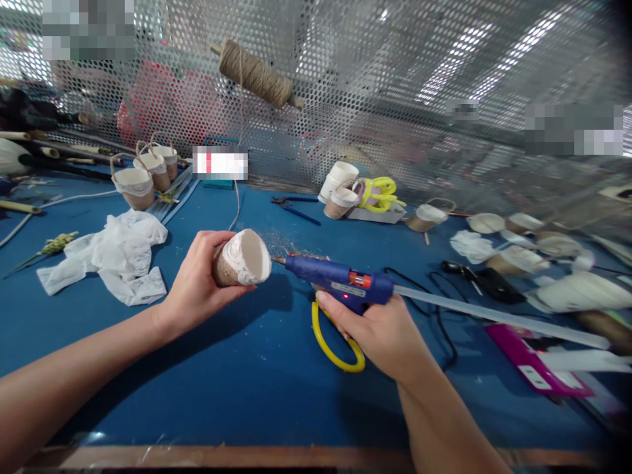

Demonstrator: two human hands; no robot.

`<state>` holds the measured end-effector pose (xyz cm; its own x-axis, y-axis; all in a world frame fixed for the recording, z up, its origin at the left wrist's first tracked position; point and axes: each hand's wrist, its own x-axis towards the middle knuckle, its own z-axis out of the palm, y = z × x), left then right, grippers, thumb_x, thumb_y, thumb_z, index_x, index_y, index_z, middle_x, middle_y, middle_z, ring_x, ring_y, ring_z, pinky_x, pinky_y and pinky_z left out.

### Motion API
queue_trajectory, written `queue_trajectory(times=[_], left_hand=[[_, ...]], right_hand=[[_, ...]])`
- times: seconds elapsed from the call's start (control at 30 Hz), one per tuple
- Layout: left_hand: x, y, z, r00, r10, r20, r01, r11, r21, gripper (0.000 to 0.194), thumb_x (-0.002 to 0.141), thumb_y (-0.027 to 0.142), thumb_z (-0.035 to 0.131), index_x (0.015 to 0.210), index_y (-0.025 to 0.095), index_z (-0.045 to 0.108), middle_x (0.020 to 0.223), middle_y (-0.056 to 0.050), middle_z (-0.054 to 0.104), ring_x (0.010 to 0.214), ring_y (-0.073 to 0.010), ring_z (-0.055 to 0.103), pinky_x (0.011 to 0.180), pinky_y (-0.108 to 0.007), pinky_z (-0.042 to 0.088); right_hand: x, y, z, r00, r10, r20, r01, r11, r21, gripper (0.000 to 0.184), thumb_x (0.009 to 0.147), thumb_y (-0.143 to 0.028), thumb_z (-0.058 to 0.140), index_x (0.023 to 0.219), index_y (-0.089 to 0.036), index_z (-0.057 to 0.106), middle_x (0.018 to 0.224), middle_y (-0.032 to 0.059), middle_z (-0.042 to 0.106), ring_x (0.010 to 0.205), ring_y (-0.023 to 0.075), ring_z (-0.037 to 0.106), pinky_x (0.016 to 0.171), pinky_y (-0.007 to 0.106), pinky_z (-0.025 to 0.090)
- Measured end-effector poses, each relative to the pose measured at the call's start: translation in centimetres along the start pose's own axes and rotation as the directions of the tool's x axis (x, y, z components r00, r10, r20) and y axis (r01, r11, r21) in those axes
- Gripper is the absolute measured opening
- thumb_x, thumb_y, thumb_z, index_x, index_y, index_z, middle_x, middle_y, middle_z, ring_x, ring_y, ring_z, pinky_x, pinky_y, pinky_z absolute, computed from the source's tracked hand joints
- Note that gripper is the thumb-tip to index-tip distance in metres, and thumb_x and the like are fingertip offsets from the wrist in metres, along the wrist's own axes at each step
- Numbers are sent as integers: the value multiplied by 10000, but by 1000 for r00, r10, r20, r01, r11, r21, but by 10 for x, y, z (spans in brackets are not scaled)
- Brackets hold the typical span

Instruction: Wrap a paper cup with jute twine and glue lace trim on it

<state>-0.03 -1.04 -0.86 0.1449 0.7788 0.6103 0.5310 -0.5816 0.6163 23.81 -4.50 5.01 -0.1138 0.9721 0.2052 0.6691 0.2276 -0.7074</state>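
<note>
My left hand [197,280] is wrapped round a small paper cup [241,260] with a brown, rough lower part and a white lace band. The cup is tilted, its white mouth facing right. In my right hand [378,329] is a blue glue gun [330,273], with a long clear glue stick [459,306] coming out of its back and a small red light on its side. The gun's nozzle points left and sits just right of the cup's rim, apparently apart from it. Yellow-handled scissors [340,359] lie under the gun, their blades mostly hidden.
Crumpled white lace [116,250] lies at left, near several cups with twine handles [134,187]. Blue pliers [296,207] and stacked cups [338,181] are at the back. A twine spool [254,72] hangs on the mesh wall [345,85]. A magenta box [536,362] and black cables [439,309] lie right.
</note>
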Motion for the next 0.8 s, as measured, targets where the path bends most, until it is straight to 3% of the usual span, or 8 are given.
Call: queue_trajectory(times=[0.2,0.5,0.63,0.8], left_hand=[[1,1,-1,999,33,-25,-32,999,10,590,651,312,745,1135,229,419,1067,-77,545,988,-243,538,830,-406,465],[1,-1,-1,999,-17,-34,16,1000,-6,577,635,324,750,1113,241,436,1071,-70,537,1001,-245,541,855,-413,463],[1,-4,0,999,-15,-39,15,1000,3,578,642,340,748,1115,240,432,1070,-71,538,1001,-244,544,854,-411,466],[-1,-5,1,999,-43,-32,43,999,-9,597,639,342,747,1124,224,419,1087,-86,532,1010,-251,543,869,-425,459]], right_hand=[[0,1,1,1000,1,3,-1,1000,26,84,723,-308,652,747,-230,669,565,24,632,645,239,642,434,294,451],[-1,1,1,1000,2,14,-2,1000,-13,80,731,-301,637,746,-231,671,557,16,628,643,230,642,430,286,449],[-2,1,0,1000,6,22,-7,1000,21,67,726,-299,642,708,-236,654,471,-7,563,545,203,604,382,271,408],[-1,1,-1,986,96,134,-114,984,134,251,746,-352,630,549,-215,557,382,-34,470,377,120,462,387,260,400]])
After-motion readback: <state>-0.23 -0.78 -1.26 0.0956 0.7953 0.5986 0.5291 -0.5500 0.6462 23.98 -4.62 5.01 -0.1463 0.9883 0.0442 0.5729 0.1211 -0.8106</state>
